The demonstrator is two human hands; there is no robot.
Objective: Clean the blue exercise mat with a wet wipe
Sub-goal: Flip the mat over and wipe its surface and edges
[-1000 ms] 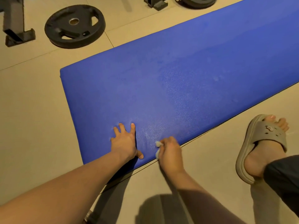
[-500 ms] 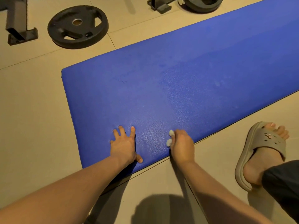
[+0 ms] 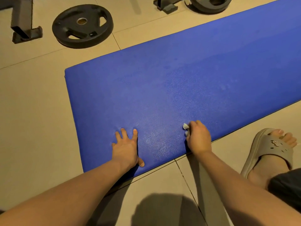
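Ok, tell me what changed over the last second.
The right hand, gripping the crumpled white wet wipe, slid to the person's right along the near edge of the blue padded exercise mat, away from the left hand. Nothing was picked up or let go. The left hand stayed pressed flat on the mat; the black round weight plate and the grey slipper kept their places.

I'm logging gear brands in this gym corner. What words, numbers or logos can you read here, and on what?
No text can be read in this view.
Black weight plate: any raised marking is too blurred to read.
Second weight plate, top edge: cut off, nothing legible.
Grey slipper: small marks on the strap, too small to read.
Blue exercise mat: no print visible.
Wet wipe: no print visible.
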